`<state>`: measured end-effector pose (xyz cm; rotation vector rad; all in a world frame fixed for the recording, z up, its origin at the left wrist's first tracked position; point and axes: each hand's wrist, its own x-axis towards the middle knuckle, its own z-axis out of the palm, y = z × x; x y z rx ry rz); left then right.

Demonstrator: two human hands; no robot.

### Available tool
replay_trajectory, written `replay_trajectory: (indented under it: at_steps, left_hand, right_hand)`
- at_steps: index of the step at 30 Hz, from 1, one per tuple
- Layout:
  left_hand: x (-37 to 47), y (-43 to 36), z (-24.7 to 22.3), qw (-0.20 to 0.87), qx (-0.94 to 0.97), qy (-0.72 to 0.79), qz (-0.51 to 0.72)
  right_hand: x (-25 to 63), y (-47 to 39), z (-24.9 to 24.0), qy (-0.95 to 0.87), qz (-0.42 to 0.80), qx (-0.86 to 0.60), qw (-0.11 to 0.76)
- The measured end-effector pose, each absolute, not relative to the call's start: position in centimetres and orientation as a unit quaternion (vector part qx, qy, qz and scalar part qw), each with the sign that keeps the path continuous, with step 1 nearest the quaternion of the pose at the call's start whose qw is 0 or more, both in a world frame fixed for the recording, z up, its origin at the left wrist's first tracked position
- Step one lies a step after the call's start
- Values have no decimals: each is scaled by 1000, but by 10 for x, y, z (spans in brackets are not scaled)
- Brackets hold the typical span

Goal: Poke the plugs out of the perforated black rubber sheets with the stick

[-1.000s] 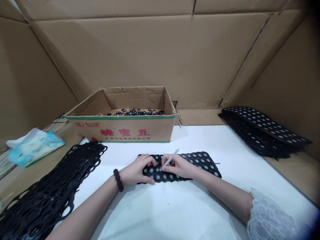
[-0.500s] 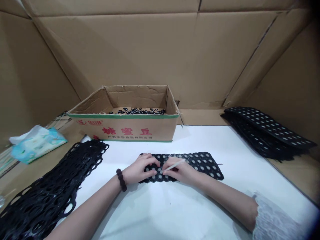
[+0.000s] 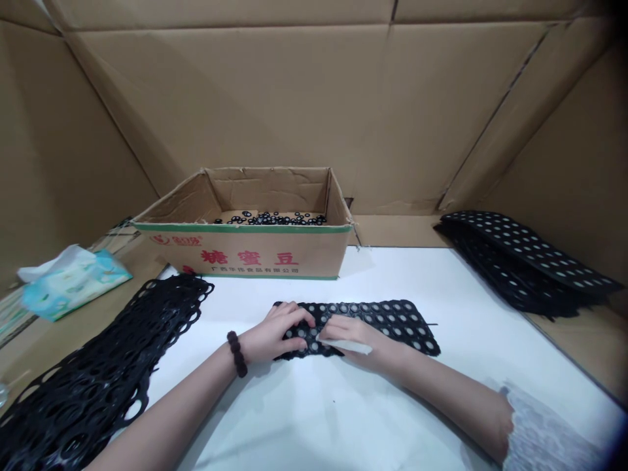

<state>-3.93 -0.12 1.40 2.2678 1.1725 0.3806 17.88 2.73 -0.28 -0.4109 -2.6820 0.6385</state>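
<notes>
A black rubber sheet (image 3: 392,315) with rows of pale round holes or discs lies flat on the white tabletop. My left hand (image 3: 282,330) rests on its left end, thumb and fingers spread apart, pressing on the sheet. Close beside it, my right hand (image 3: 356,337) is closed in a pinch around a slim white stick (image 3: 349,345). The stick's inner end is at the sheet, near my left fingertips; its outer end points right and looks smeared by motion. My right fingers hide part of the sheet's middle.
Behind the sheet stands an open cardboard box (image 3: 245,252) with many small black rings (image 3: 275,219) inside. Black perforated sheets (image 3: 93,366) lie at the left, beside a tissue pack (image 3: 76,281). More dotted black sheets (image 3: 524,261) are stacked at the right. Cardboard walls (image 3: 304,98) surround the table.
The white stick has swung in my right hand: its outer end pointed up and right, and now tips down to the right. My left hand has stayed in place.
</notes>
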Motion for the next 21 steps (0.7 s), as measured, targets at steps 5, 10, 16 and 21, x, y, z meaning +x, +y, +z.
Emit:
replay_trajectory:
  at_steps: [5,10,16,21]
  left_hand:
    - [-39,-3,16,277,844,438,139]
    - [-39,-3,14,279,844,436,136]
    - [-39,-2,14,273,846,437,139]
    - [-35,-4,15,256,843,445,159]
  right_hand:
    - [181,26,10,-957,216,-119,153]
    - [182,25,8,-965,180,-124,146]
    - [183,22,9,-980,103,-101,136]
    - [185,21,7,-981,85,-99,147]
